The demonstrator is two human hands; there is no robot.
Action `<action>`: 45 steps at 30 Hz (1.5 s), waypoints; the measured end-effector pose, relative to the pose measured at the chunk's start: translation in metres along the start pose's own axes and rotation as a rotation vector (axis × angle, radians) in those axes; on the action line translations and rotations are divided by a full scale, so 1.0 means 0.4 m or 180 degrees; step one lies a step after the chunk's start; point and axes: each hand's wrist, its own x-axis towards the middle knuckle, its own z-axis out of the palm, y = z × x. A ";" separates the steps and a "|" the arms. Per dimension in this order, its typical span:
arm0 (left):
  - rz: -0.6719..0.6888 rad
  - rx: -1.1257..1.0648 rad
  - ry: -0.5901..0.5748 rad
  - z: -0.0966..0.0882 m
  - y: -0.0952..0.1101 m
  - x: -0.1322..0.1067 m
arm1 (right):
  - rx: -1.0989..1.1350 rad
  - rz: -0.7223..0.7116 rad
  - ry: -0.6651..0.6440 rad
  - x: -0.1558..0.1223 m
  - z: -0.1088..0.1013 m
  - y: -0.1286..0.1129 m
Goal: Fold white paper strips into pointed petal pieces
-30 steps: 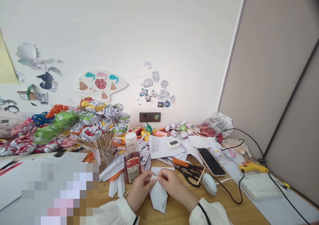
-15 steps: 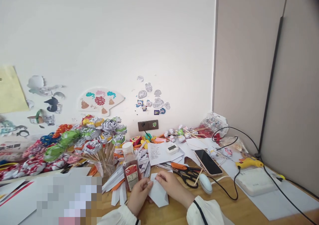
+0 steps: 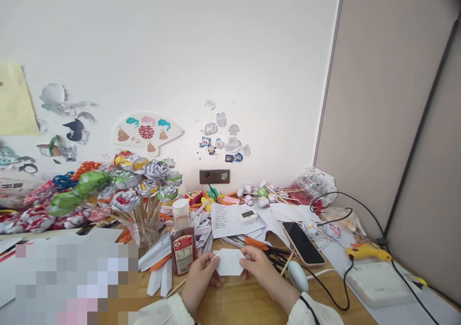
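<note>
Between my two hands is a small folded piece of white paper (image 3: 230,262), raised a little above the wooden table. My left hand (image 3: 202,276) pinches its left edge, thumb on top and the other fingers behind. At the right edge my right hand (image 3: 260,270) grips it the same way. A bottle of reddish-brown liquid (image 3: 183,241) with a white cap stands just beyond my left hand. Close to my right hand lie black-handled scissors (image 3: 277,257), a thin wooden stick (image 3: 287,262) and a white oval mouse-like object (image 3: 298,276).
Paper flowers on sticks (image 3: 151,190) stand in a clear cup at left. Folded paper strips (image 3: 165,277) lie by the bottle. A phone (image 3: 303,243), a white timer (image 3: 248,215), a written sheet (image 3: 225,222) and a yellow glue gun (image 3: 369,253) with a black cable are on the table.
The paper, earlier a longer piece hanging down with a pointed lower end, now shows as a short wide rectangle. My right hand has moved to its right edge, and the camera view has shifted.
</note>
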 end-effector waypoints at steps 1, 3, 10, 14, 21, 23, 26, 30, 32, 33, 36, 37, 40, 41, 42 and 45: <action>-0.0069 0.0015 -0.0112 -0.002 0.001 -0.001 | 0.0000 0.0026 -0.0055 -0.002 -0.004 0.000; -0.0180 0.0036 -0.0311 -0.007 0.002 -0.003 | -0.0036 0.0035 -0.0224 -0.008 -0.012 0.001; -0.0316 -0.0015 -0.0719 -0.016 0.006 -0.002 | -0.0058 0.0119 -0.0373 -0.023 -0.024 0.000; -0.0467 -0.0129 -0.0907 -0.021 0.009 -0.003 | -0.0074 0.0149 -0.0480 -0.025 -0.026 -0.003; -0.0582 -0.0331 -0.0960 -0.026 0.011 -0.007 | -0.0223 -0.0004 -0.0211 -0.038 -0.031 -0.020; -0.0666 -0.0431 -0.0999 -0.026 0.014 -0.006 | -0.0419 -0.0163 -0.0170 -0.042 -0.034 -0.026; -0.0754 -0.0503 -0.0974 -0.026 0.020 -0.006 | -0.0744 -0.0323 -0.0124 -0.046 -0.037 -0.030; -0.0797 -0.0571 -0.0997 -0.025 0.027 -0.010 | -0.1089 -0.0458 -0.0100 -0.051 -0.039 -0.031; -0.0808 -0.0615 -0.1025 -0.025 0.030 -0.014 | -0.1286 -0.0583 -0.0084 -0.053 -0.038 -0.033; -0.0808 -0.0624 -0.1030 -0.024 0.032 -0.015 | -0.1399 -0.0665 -0.0080 -0.054 -0.038 -0.035; -0.0800 -0.0564 -0.0993 -0.019 0.035 -0.017 | -0.1739 -0.0946 -0.0146 -0.055 -0.036 -0.036; -0.0802 -0.0514 -0.0964 -0.017 0.035 -0.016 | -0.1846 -0.1034 -0.0188 -0.055 -0.035 -0.035; -0.0830 -0.0339 -0.0849 -0.011 0.033 -0.012 | -0.2113 -0.1256 -0.0258 -0.057 -0.035 -0.033; -0.0832 -0.0303 -0.0826 -0.011 0.031 -0.010 | -0.2156 -0.1290 -0.0267 -0.058 -0.036 -0.033; -0.0827 -0.0284 -0.0822 -0.010 0.030 -0.010 | -0.2166 -0.1301 -0.0271 -0.059 -0.036 -0.035; -0.0700 -0.0255 -0.0857 -0.008 0.027 -0.011 | -0.2083 -0.1132 -0.0257 -0.064 -0.035 -0.040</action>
